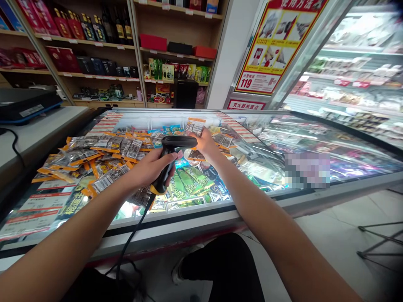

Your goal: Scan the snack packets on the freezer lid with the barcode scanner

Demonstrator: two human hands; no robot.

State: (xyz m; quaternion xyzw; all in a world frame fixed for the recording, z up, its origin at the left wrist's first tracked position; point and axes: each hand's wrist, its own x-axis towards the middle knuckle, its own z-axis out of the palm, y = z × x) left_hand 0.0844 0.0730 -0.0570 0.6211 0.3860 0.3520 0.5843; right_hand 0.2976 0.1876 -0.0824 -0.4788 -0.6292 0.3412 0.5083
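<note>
My left hand is wrapped round the grip of a black and yellow barcode scanner, its head pointing right over the freezer. A cable runs down from the grip. Just beyond the scanner head, my right hand grips a small clear snack packet with orange edges, held up with its printed label showing. The scanner head partly covers the right fingers. Similar packets lie heaped on the glass to the left, and a few more lie at the right hand.
Green ice-cream packs lie inside the chest freezer, below the hands. A counter with a black device stands at left. Shelves of boxes and bottles line the back. Dark metal legs stand on the floor at right.
</note>
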